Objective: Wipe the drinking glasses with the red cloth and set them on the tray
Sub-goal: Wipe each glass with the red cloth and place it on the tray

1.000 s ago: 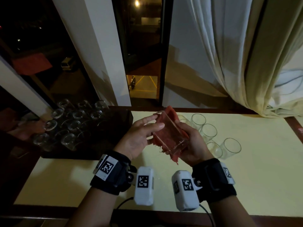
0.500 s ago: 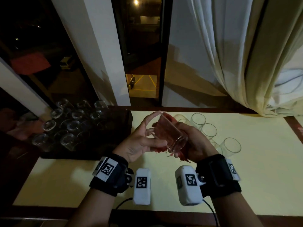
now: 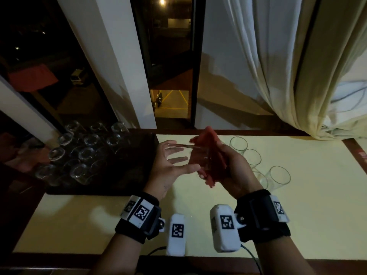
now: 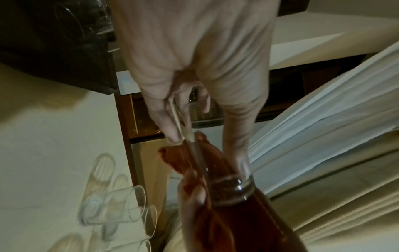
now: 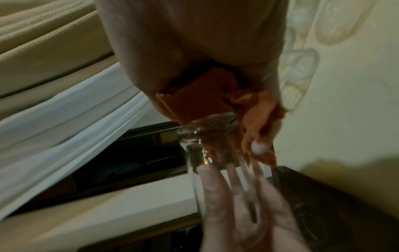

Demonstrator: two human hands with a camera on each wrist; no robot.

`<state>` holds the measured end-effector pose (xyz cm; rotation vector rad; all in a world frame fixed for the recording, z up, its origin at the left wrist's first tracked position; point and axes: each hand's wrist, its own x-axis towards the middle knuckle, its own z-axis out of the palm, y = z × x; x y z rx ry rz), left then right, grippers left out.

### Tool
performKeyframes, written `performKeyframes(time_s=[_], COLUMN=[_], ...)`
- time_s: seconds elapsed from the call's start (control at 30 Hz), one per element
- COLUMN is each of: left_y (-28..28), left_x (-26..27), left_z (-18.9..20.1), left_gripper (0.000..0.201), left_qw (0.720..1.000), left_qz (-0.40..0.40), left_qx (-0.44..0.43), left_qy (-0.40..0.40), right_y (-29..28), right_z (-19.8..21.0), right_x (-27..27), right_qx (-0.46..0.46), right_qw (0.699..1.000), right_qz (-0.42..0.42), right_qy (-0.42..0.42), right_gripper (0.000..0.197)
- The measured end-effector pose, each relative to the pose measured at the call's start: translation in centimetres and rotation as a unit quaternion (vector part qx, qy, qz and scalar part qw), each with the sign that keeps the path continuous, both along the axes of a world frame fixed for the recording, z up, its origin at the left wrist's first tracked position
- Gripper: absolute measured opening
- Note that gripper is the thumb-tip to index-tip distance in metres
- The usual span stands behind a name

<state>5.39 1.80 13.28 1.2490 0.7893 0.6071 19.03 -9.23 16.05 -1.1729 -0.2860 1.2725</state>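
Here the right hand (image 3: 236, 171) curls around the red cloth (image 3: 208, 155), pressing it against the base end of a drinking glass (image 3: 184, 153) held sideways above the bench (image 3: 297, 195). The left hand (image 3: 168, 165) has its fingers spread straight along the glass's open end. Left of the hands, the dark tray (image 3: 127, 175) carries upturned glasses (image 3: 79, 155); more glasses (image 3: 256, 163) lie on the bench at right.

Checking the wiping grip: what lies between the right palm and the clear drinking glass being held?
The red cloth, bunched between the right hand and the clear drinking glass; the right wrist view shows it best.
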Motion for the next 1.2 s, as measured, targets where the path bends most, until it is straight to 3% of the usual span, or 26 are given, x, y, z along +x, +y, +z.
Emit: performKeyframes(time_s=[0.13,0.3,0.47,0.63,0.77,0.9,0.97,1.07,1.2], left_y=[-0.7,-0.5,-0.2,0.3,0.3,0.5,0.1,0.3,1.0], left_x=[0.7,0.4,-0.1,-0.8,-0.4,-1.0,-0.7,-0.3,-1.1], left_z=[0.6,1.5,1.8,2.6,3.2,3.3,3.1,3.4,4.0], left_gripper=[0.072,0.043,0.047,0.061,0.059,0.061,0.064,0.063,0.065], left_qw=[0.999,0.999,0.998,1.000,0.998,0.999,0.997,0.994,0.996], left_qz=[0.033,-0.011,0.052,0.002,0.063,0.011,0.035,0.081,-0.001], left_qx=[0.010,-0.022,-0.019,-0.018,0.012,-0.005,0.003,0.010,0.004], left_qy=[0.021,0.022,0.019,-0.010,-0.008,-0.053,-0.073,-0.073,-0.087], right_y=[0.7,1.2,1.6,2.4,2.9,3.2,3.0,3.0,3.0], right_z=[-0.2,-0.6,-1.1,-0.2,0.3,0.6,0.8,0.8,1.4], right_x=[-1.2,-1.3,-1.9,-1.6,-1.9,-1.6,-1.9,-2.7,-2.1], right_qx=[0.015,0.025,0.024,0.031,0.036,0.060,0.084,0.115,0.103], right_qw=[0.988,0.985,0.989,0.989,0.987,0.990,0.989,0.984,0.988], right_qz=[-0.058,-0.093,-0.083,-0.087,-0.090,-0.109,-0.114,-0.111,-0.101], right_qy=[-0.145,-0.141,-0.122,-0.113,-0.132,-0.067,-0.046,-0.079,-0.052], right_gripper=[0.040,0.036,0.034,0.041,0.037,0.047,0.051,0.048,0.054])
